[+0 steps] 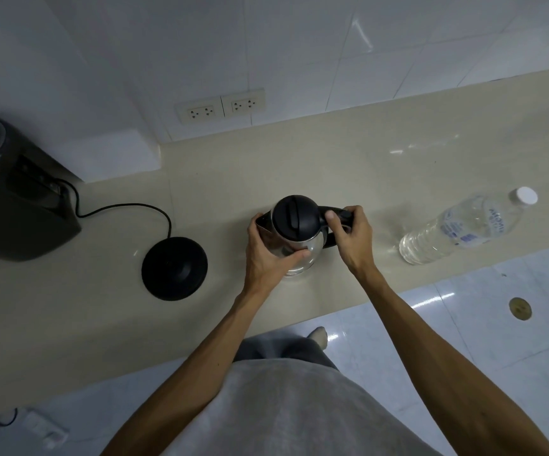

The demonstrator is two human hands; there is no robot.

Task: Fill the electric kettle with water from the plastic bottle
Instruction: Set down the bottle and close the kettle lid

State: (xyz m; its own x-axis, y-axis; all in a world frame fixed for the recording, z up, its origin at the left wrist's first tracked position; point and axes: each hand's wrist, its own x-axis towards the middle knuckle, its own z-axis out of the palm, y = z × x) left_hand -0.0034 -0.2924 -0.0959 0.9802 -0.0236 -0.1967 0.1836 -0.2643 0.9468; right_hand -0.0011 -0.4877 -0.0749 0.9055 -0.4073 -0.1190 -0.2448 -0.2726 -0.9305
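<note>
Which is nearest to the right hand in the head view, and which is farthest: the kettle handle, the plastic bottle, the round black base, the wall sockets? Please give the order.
Measured from the right hand:
1. Kettle handle: in its grasp.
2. Plastic bottle: upright on the counter, to its right.
3. Wall sockets: on the tiled wall, behind and left.
4. Round black base: on the counter, left beyond the kettle.

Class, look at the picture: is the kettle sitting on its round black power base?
No: the kettle stands on the bare counter, held by both hands, while the power base lies apart to its left.
</note>
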